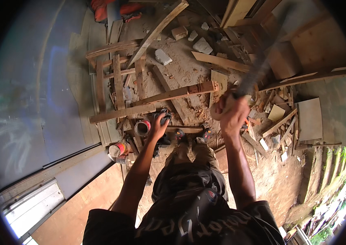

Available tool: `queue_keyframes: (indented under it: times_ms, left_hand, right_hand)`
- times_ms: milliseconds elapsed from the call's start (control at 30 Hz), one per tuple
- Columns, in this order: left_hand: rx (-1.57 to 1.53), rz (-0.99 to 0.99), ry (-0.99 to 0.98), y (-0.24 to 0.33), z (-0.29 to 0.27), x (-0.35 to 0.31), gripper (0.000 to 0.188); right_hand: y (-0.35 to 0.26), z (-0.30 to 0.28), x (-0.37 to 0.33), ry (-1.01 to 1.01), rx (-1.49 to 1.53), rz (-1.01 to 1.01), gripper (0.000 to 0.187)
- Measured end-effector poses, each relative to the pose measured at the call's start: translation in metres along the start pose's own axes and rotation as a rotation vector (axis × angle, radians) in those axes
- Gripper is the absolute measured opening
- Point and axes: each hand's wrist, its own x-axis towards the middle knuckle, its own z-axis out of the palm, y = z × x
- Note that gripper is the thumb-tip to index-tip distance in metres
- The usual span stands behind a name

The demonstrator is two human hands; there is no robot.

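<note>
My right hand [235, 116] is closed round the lower end of a long dark tool [258, 67]. The tool slants up to the right, and motion smears its far part, so its kind is unclear. Beside those fingers shows a pale rounded piece [217, 112], perhaps part of the grip. My left hand [158, 127] is lower and to the left, its fingers bent against a small dark thing [164, 117] that I cannot identify. A long wooden beam [177, 94] slants just beyond both hands, its broken-looking end near my right hand.
A shorter plank [122, 113] and a wooden frame [117, 81] lie left. Two open cans [142, 128] [118, 150] stand by my left arm. Pale blocks [163, 56] and scraps litter the dirt floor. Boards [309, 118] are at right; a grey panel [38, 90] rises at left.
</note>
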Motion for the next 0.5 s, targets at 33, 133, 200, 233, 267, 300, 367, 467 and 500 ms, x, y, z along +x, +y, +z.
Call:
queue_keyframes:
  times_ms: [33,133,200,233,267,300,367,467,500]
  left_hand:
    - [0.010,-0.031,-0.004,-0.037,0.008,-0.028,0.049]
    - [0.046,-0.151,-0.118,-0.116,0.009,-0.120,0.046]
    - [0.206,-0.335,-0.375,-0.132,-0.008,-0.164,0.049]
    - [0.221,-0.418,-0.373,-0.131,-0.019,-0.191,0.049]
    - [0.230,-0.491,-0.356,-0.131,-0.023,-0.200,0.049]
    - [0.173,-0.500,-0.284,-0.138,-0.027,-0.219,0.049]
    - [0.127,-0.603,-0.286,-0.147,-0.034,-0.241,0.049]
    - [0.130,-0.589,-0.309,-0.170,-0.032,-0.241,0.049]
    - [0.095,-0.561,-0.266,-0.178,-0.027,-0.239,0.046]
  right_hand:
    - [0.005,0.000,-0.001,-0.005,0.027,-0.083,0.049]
    - [0.096,-0.037,-0.027,0.040,-0.552,-0.293,0.042]
    - [0.167,-0.080,-0.059,-0.195,-0.774,0.476,0.065]
    - [0.180,-0.082,-0.063,-0.144,-0.838,0.420,0.066]
    - [0.189,-0.082,-0.065,-0.088,-0.902,0.362,0.067]
    - [0.182,-0.075,-0.064,-0.099,-0.776,0.490,0.065]
    - [0.173,-0.075,-0.057,-0.104,-0.521,0.707,0.063]
    - [0.165,-0.087,-0.053,-0.125,-0.207,0.953,0.065]
    - [0.151,-0.082,-0.048,-0.137,-0.156,1.022,0.064]
